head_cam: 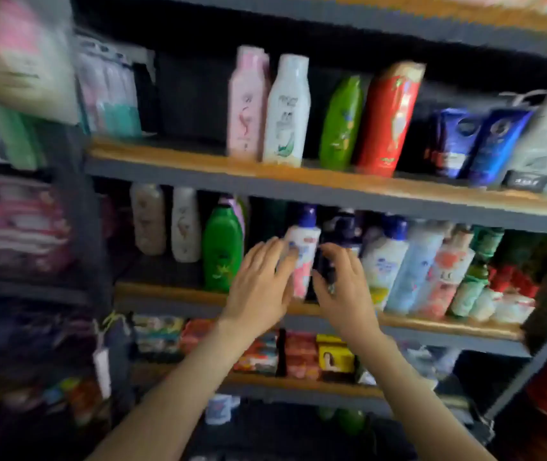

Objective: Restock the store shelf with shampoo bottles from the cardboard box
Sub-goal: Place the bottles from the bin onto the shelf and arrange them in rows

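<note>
Both hands are raised to the middle shelf [172,292], which is lined with upright bottles.

The left hand [260,284] has its fingers stretched out nearly straight. They lie flat against the left flank of a white-and-pink bottle [305,251] with a blue cap. We see no curl round it, so this is a touch and not a grasp. The bottle stands on the shelf board, leaning slightly to the left, just right of that palm.

The right hand [345,291] is set on a dark blue bottle [340,232] standing immediately right of the white-and-pink one. Its fingers bend over the bottle's shoulder and its thumb reaches across the near side, so we record it as holding that bottle. Motion blur hides how firm the hold is. The bottle's cap shows above the fingers; its lower body is hidden behind the hand.

The two bottles stand side by side between the hands. We cannot tell whether they touch.

To the left on the same board stands a green bottle [223,251], apart from the left hand. To the right, a white bottle with blue cap [383,261] stands just beside the right hand.

The upper shelf [165,158] carries a pink bottle [247,104] and a red bottle [388,118] among others. Below the hands, small boxes [333,356] sit on a lower board.
</note>
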`<action>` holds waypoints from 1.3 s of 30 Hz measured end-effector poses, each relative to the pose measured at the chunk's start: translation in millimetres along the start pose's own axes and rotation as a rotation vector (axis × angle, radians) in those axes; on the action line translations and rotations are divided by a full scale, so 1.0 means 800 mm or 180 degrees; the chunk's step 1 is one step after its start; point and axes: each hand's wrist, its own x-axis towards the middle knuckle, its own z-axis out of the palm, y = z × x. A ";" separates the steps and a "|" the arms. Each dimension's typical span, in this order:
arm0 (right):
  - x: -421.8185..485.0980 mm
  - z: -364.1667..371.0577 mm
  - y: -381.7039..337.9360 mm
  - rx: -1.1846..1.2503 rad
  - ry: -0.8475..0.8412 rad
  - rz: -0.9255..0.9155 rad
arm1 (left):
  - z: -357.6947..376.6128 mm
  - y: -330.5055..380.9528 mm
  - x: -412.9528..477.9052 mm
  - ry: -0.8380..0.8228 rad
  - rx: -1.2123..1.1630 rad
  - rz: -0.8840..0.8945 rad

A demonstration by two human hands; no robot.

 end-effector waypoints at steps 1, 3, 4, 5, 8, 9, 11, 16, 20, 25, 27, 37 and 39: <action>-0.029 0.023 -0.004 0.0105 -0.0271 0.0099 | 0.000 -0.002 -0.044 -0.0331 -0.0022 -0.0226; -0.090 0.072 -0.012 0.0319 -0.0942 0.0478 | 0.000 -0.008 -0.142 -0.1012 -0.0049 -0.0709; -0.120 0.094 -0.018 0.0379 -0.1322 0.0659 | -0.002 -0.011 -0.192 -0.1430 -0.0090 -0.0964; -0.149 0.116 -0.025 0.0435 -0.1685 0.0762 | -0.006 -0.015 -0.244 -0.1874 -0.0103 -0.1251; -0.221 0.174 -0.053 0.0579 -0.2597 0.0952 | -0.035 -0.026 -0.377 -0.2740 -0.0092 -0.2101; -0.244 0.193 -0.063 0.0613 -0.2817 0.1005 | -0.049 -0.031 -0.418 -0.2847 -0.0147 -0.2341; -0.285 0.231 -0.085 0.0647 -0.3149 0.1092 | -0.076 -0.042 -0.494 -0.3090 -0.0215 -0.2757; -0.356 0.325 -0.123 0.0690 -0.4055 0.1057 | -0.106 -0.089 -0.637 -0.3740 0.0049 -0.3773; -0.411 0.420 -0.138 0.0527 -0.4292 0.1863 | -0.071 -0.144 -0.690 -0.4003 -0.0212 -0.3903; -0.485 0.546 -0.156 0.0389 -0.4500 0.2826 | -0.003 -0.224 -0.739 -0.3819 -0.0441 -0.3872; -0.504 0.593 -0.164 0.0373 -0.4479 0.3169 | 0.020 -0.250 -0.759 -0.3745 -0.0470 -0.3915; -0.534 0.748 -0.174 -0.0031 -0.3675 0.4911 | 0.090 -0.278 -0.843 -0.3933 -0.0636 -0.3889; -0.534 0.743 -0.168 0.0289 -0.3488 0.5122 | 0.091 -0.274 -0.845 -0.3894 -0.0717 -0.3945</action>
